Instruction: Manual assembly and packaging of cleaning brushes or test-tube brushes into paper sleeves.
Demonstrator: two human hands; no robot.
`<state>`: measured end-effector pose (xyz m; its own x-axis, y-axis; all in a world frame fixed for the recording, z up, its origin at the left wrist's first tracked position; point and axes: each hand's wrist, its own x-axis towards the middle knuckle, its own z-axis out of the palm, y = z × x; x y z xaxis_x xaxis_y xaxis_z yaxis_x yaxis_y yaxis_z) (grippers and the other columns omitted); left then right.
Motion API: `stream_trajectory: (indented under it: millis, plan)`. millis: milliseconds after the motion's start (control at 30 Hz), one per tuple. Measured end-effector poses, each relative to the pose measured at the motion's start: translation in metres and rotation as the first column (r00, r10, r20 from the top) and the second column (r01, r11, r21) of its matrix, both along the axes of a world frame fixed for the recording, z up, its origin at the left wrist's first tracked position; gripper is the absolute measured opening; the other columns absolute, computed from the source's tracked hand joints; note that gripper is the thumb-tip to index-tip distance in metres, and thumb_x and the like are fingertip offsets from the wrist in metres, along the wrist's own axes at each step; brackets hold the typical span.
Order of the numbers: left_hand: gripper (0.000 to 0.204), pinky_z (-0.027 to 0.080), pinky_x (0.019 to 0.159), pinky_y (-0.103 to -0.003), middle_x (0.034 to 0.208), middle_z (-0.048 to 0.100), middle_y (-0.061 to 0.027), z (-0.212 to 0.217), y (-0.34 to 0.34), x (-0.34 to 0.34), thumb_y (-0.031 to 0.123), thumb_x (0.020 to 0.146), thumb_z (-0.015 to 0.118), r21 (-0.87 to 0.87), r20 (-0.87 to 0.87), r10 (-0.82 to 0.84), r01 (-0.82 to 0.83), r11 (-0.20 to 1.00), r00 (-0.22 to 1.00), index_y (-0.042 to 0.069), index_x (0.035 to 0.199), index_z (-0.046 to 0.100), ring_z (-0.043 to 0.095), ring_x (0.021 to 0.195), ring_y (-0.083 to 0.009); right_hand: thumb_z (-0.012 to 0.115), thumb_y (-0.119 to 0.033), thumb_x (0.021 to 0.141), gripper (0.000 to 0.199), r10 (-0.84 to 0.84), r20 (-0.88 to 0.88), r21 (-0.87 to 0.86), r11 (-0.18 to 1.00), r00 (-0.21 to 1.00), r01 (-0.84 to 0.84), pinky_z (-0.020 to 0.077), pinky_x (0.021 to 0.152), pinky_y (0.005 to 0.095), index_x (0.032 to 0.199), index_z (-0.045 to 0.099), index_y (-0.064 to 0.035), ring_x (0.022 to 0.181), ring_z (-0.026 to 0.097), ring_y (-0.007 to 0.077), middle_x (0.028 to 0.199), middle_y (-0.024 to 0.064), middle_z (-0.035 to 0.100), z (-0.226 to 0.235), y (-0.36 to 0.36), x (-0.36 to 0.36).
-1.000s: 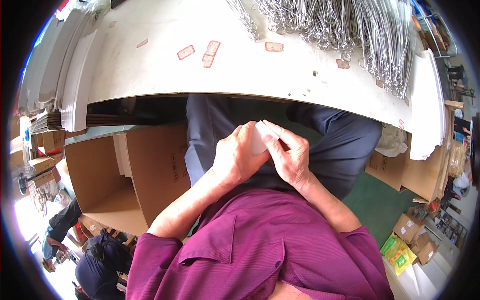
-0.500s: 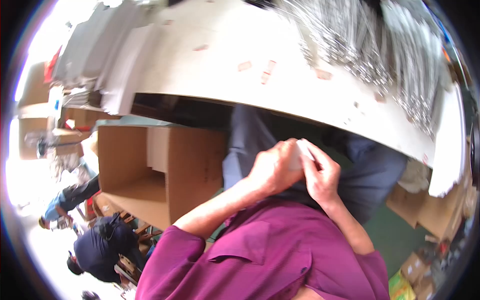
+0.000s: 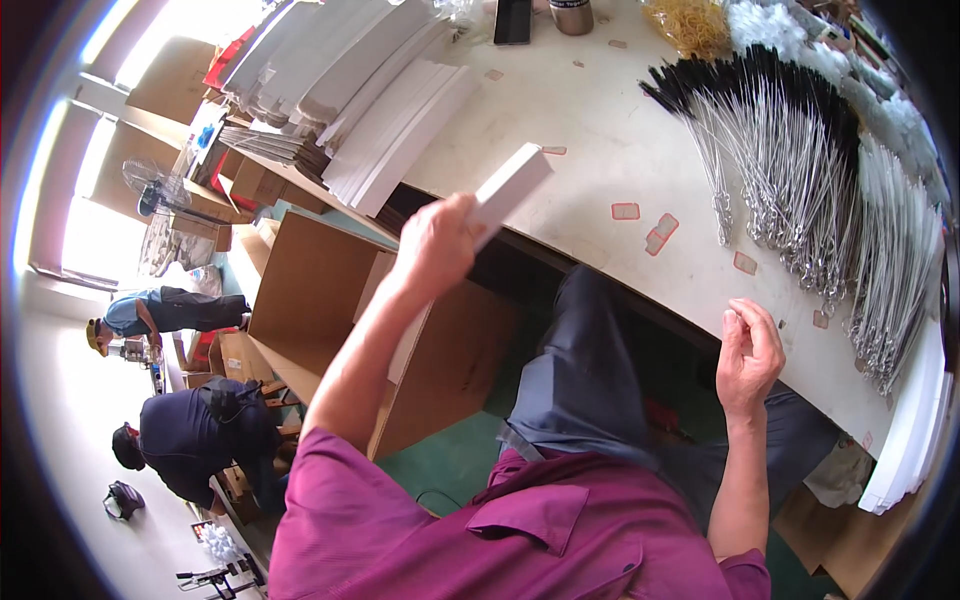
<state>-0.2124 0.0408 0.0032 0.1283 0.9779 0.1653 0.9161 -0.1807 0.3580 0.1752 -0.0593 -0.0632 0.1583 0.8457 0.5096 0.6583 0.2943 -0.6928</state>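
In my left hand (image 3: 432,243), raised near the middle of the frame, I hold a slim white carton (image 3: 508,188), long and flat, tilted up to the right. Stacks of flat white cartons (image 3: 370,95) fan across the upper left of the table (image 3: 600,130). Small pale stickers with red borders (image 3: 650,225) lie scattered on the tabletop, right of centre. A dark phone screen (image 3: 513,20) stands at the top edge. An open brown cardboard box (image 3: 330,300) sits left of centre below the table's edge, and more brown boxes (image 3: 245,185) crowd the left side.
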Motion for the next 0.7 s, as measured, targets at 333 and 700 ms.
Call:
stream_trajectory:
  millis: [333,700]
  plan:
    - [0.012,0.056,0.086,-0.048,0.104,0.070,-0.0187,-0.026,0.159,-0.065,0.012,0.089,0.062,0.322,-0.544,0.171,0.016,0.947,0.822,0.003,0.093,0.067,0.068,0.104,-0.0379,0.071,-0.003,0.089,0.007,-0.064,0.159,0.037,0.998,0.985,0.058,0.0575,0.077,0.0387,0.096,0.070,-0.0019,0.087,0.071,0.0302,0.099,0.0133,0.072,-0.016,0.010,-0.004]
    - [0.039,0.042,0.113,-0.052,0.142,0.055,-0.0270,-0.071,0.168,-0.098,0.009,0.096,0.053,0.452,-0.573,0.053,0.261,0.853,0.818,0.001,0.133,0.060,0.051,0.133,-0.0437,0.069,-0.003,0.086,0.002,0.024,-0.033,0.104,0.994,0.999,-0.020,0.0567,0.071,0.0400,0.087,0.067,-0.0027,0.080,0.070,0.0324,0.089,0.0133,0.070,-0.011,-0.001,0.009]
